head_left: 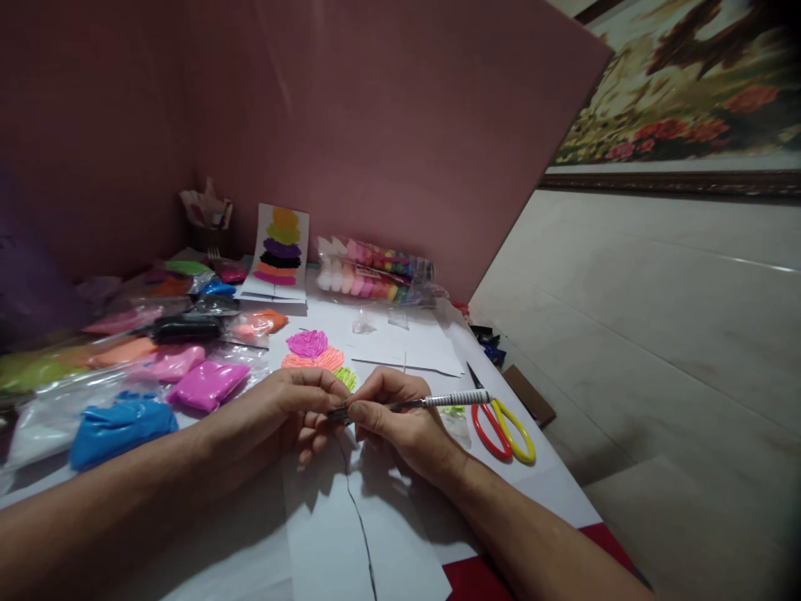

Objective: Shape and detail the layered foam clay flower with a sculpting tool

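My right hand (404, 417) is closed round a slim tool (458, 399) with a black-and-white patterned handle pointing right. Its far end runs in between my fingers, where a small dark bit shows. My left hand (300, 405) pinches at that same spot, thumb and forefinger together, other fingers loosely curled; what it grips is mostly hidden. Both hands are above a white paper sheet (388, 534) with a wavy dark line drawn down it. Just beyond my fingers, textured clay patches lie on the paper: magenta (306, 343), orange (316, 359) and lime green (345, 379).
Bagged clay lies to the left, including a blue pack (122, 430) and a pink pack (209, 386). Red-and-yellow scissors (504, 430) lie at the right. Behind are a striped colour card (281, 250) and a bag of colourful clay (374, 271). A wall panel (375, 125) rises behind.
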Available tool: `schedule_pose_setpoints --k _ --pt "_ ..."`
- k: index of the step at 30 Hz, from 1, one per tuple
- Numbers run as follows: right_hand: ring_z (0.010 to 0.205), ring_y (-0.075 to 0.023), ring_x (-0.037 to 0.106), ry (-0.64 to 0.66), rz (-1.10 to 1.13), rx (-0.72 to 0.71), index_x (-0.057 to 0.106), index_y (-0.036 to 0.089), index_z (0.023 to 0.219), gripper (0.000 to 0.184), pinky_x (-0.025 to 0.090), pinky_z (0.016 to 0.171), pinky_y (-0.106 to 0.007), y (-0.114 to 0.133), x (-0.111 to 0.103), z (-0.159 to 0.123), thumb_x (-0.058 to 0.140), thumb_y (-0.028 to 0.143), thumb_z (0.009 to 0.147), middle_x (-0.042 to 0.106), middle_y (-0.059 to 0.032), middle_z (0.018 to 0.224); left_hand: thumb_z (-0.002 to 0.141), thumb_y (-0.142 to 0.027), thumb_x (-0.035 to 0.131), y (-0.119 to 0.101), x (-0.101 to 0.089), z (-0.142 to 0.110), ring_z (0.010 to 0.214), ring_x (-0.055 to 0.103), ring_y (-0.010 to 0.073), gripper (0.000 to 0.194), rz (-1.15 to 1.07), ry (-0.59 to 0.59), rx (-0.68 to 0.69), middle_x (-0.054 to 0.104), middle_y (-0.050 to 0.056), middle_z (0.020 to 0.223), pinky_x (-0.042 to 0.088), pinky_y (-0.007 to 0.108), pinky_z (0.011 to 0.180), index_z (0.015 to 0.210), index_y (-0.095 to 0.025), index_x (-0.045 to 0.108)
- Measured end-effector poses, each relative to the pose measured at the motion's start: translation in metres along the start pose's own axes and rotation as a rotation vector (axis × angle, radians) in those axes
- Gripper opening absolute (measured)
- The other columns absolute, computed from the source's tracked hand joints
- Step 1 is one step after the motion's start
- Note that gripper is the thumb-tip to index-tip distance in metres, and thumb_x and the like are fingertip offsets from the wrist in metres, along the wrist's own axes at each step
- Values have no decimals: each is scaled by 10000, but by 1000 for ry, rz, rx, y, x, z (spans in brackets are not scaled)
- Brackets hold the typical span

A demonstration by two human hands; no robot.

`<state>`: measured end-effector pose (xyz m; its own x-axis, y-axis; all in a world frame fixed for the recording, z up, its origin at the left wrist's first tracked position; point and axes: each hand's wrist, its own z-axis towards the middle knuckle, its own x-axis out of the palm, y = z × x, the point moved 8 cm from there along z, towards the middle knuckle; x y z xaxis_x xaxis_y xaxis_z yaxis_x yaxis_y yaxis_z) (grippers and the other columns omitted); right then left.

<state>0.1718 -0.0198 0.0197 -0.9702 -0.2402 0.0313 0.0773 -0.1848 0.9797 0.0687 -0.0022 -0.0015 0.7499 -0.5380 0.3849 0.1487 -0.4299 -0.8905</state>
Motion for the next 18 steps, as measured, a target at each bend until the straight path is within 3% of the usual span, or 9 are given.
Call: schedule_pose_setpoints --k 9,18 --pt "408 -71 451 -86 -28 -60 587 171 687 250 341 379 -198 7 -6 1 707 376 764 595 21 544 753 -129 561 -4 5 2 490 545 93 135 -25 64 50 655 77 671 460 158 426 747 -93 691" --pt "382 -69 455 -171 -3 -66 577 168 672 260 347 357 -190 6 -12 3 723 371 743 600 27 518 684 -99 675 -6 7 0 496 523 81 69 1 66 59 646 44 694 453 170 443 748 -119 693"
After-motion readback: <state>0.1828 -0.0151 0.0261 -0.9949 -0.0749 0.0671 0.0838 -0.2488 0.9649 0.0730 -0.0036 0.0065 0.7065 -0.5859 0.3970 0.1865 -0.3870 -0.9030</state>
